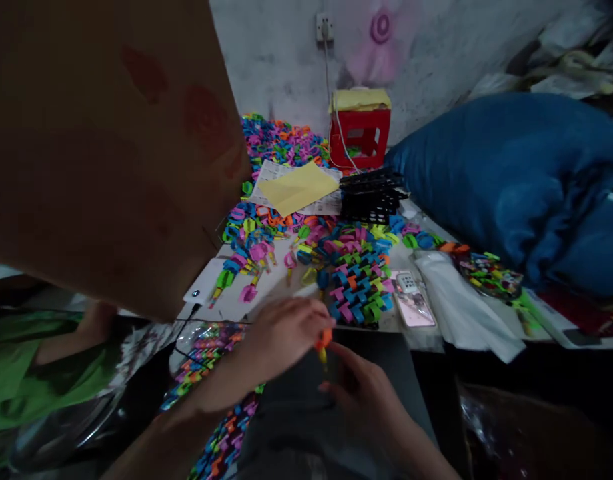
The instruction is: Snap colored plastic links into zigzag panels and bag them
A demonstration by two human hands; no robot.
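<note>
The left hand (291, 333) pinches a small orange piece (325, 338) at its fingertips, above the person's lap and just off the table's (281, 287) front edge. From the piece a yellow tip (322, 356) points down, below the left fingers and into the space between the right hand's (366, 383) forefinger and thumb. Those two are parted, with the forefinger close beside the piece; whether it touches cannot be told. Behind the left hand lie loose coloured pieces (250, 291), and beyond the right forefinger, on the table, a black tray (369, 208) stands behind interlocked rows (359, 283) of pink, blue, green and orange ones. As for writing, the white sheet (261, 193) under the yellow paper (301, 189) carries dense print too small to read. The carton (111, 167) at the left bears red marks, blurred and dark, with no legible word. A pink phone (413, 300) lies right of the rows, its patterned upper part showing no readable brand. The white device (206, 287) beside the carton has a small round dark mark, also unreadable.
</note>
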